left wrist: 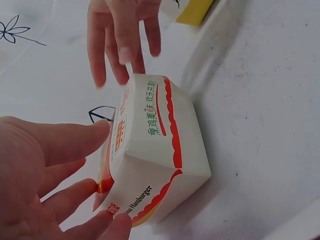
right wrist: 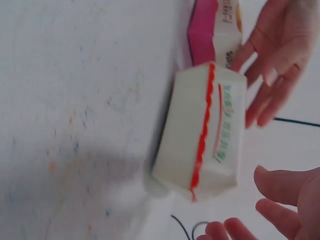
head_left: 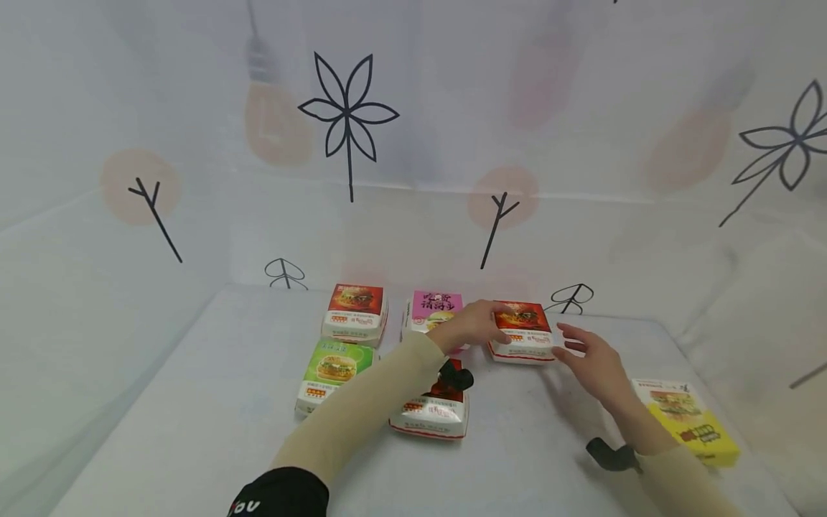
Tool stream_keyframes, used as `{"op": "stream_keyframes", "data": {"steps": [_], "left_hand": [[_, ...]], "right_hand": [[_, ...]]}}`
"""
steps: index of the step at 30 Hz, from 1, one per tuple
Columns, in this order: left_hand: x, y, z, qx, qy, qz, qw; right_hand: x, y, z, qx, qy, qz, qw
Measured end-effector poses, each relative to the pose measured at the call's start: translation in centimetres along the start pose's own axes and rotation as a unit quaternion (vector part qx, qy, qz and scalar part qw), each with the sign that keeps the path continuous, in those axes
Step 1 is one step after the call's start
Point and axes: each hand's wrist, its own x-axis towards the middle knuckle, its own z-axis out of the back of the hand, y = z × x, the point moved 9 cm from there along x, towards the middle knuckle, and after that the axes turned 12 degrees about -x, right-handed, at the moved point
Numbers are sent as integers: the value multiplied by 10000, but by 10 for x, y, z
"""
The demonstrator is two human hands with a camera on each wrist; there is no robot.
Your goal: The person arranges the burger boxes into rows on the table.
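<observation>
At the back right of the group sits a red-and-white hamburger box [head_left: 525,332], a burger picture on its lid. My left hand [head_left: 474,324] is at its left side, fingers spread and lightly bent. In the left wrist view its fingertips [left wrist: 120,227] touch or nearly touch the box's end. My right hand [head_left: 596,368] stands beside the box's right end with loosely bent fingers; the right wrist view has a gap between this hand's thumb [right wrist: 272,185] and the carton. Left of it, a pink hamburger box [head_left: 436,305] is partly hidden by my left hand.
Another red box [head_left: 354,314] stands at the back left, with a green box [head_left: 332,366] before it. A further red box [head_left: 434,416] lies in front, partly under my left forearm. Beside my right forearm is a yellow box [head_left: 707,434]. A patterned white cloth rises behind.
</observation>
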Motion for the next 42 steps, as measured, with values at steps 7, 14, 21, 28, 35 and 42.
{"op": "stream_keyframes", "data": {"steps": [7, 14, 21, 28, 35, 42], "left_hand": [[-1, 0, -1, -70, 15, -20, 10000], [0, 0, 0, -26, 17, -90, 10000], [-1, -2, 4, -41, -27, -117, 9999], [-3, -4, 4, -99, 57, -73, 9999], [-3, -1, 5, -163, -37, 32, 9999], [-4, -2, 1, -233, 61, 38, 9997]], "right_hand": [[-19, -30, 31, -125, -271, -165, 9994], [-41, -70, 62, -404, -269, -203, 9986], [-50, -122, 75, -1245, -189, -312, 9915], [-61, -167, 78, -1670, 338, -547, 9839], [-71, -185, 67, -1387, 1195, -587, 9814], [-78, -186, 52, -790, 1804, -812, 9771]]}}
